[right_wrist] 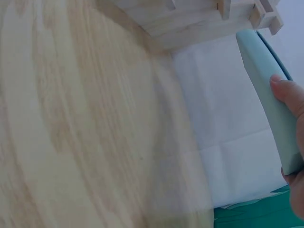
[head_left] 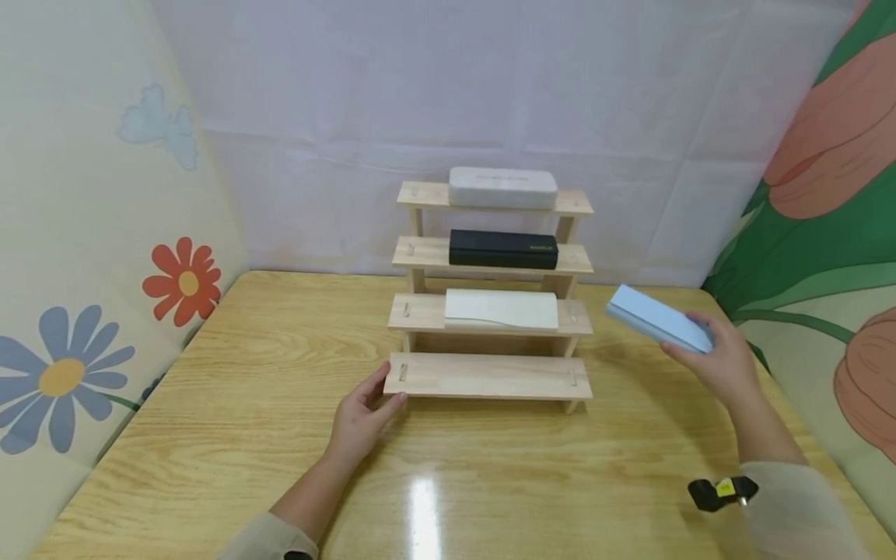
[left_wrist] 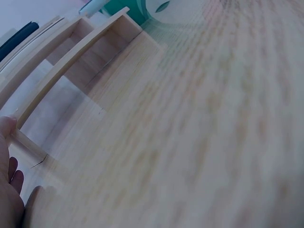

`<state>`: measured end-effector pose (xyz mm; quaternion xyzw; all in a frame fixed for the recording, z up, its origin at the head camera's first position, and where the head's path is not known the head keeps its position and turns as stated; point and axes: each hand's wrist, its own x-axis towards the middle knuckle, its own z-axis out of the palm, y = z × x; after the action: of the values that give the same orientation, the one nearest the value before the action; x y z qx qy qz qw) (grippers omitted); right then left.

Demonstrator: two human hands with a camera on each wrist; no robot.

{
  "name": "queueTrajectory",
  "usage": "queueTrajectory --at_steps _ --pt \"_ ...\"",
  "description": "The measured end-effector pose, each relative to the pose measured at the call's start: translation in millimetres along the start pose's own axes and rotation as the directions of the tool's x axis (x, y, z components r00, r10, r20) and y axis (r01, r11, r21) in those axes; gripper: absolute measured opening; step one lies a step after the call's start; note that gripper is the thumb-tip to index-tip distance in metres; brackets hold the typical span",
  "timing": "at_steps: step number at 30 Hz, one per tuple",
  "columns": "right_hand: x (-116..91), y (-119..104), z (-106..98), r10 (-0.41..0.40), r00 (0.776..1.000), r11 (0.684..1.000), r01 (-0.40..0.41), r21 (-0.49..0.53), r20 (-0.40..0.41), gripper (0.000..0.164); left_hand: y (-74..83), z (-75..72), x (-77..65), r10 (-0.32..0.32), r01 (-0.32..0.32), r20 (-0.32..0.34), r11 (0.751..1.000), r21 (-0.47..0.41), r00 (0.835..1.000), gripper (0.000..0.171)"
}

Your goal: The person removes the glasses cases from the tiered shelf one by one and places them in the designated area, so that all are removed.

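Head view, nearest first: wears pale sleeves [head_left: 798, 505], with a black device [head_left: 702, 495] bearing a yellow patch beside the right cuff. Below both hands, a wood-grain table [head_left: 224, 467] with 1 bright streak of reflected light. Grips with the left hand [head_left: 360, 428] the left end of the lowest tier of a wooden stand [head_left: 483, 375], thumb at the front corner, fingers at the side. In the left wrist view, below that corner, 2 curled fingertips beside the support. Grasps with the right hand [head_left: 721, 362] a light blue case [head_left: 654, 317], pinched near its right end between thumb and fingers. Holds it above the table, right of the stand and apart from it, at a slant, left end pointing toward the back. In the right wrist view, thumb laid on the case, other fingers mostly hidden.

Farther back, on the 2nd of 4 tiers, a cream case [head_left: 502, 307] with a wavy front flap; on the 3rd, a black case [head_left: 502, 249] with small gold lettering; on the 4th and highest, a white case [head_left: 502, 190] with rounded corners and lettering too small to read. Behind the stand, a creased white cloth [head_left: 336, 93]; at the left, a red flower [head_left: 187, 283] and a pale blue butterfly [head_left: 159, 126] on a cream panel [head_left: 56, 202]; at the right, pink blossoms [head_left: 826, 140] among green leaves.
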<state>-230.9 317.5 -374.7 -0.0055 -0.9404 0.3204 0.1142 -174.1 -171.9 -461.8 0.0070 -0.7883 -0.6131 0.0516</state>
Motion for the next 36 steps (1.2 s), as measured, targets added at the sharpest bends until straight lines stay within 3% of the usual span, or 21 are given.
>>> queueTrajectory --at_steps 14,36 --pt "-2 27 17 0.025 1.0 1.0 -0.025 -0.002 0.002 0.074 -0.3 1.5 1.9 0.012 -0.012 -0.022 1.0 -0.01 1.0 0.061" --pt "-13 53 43 0.137 0.987 0.99 -0.14 0.026 0.088 0.079 -0.7 1.5 1.0 0.01 -0.01 -0.024 1.0 0.007 1.0 0.06"
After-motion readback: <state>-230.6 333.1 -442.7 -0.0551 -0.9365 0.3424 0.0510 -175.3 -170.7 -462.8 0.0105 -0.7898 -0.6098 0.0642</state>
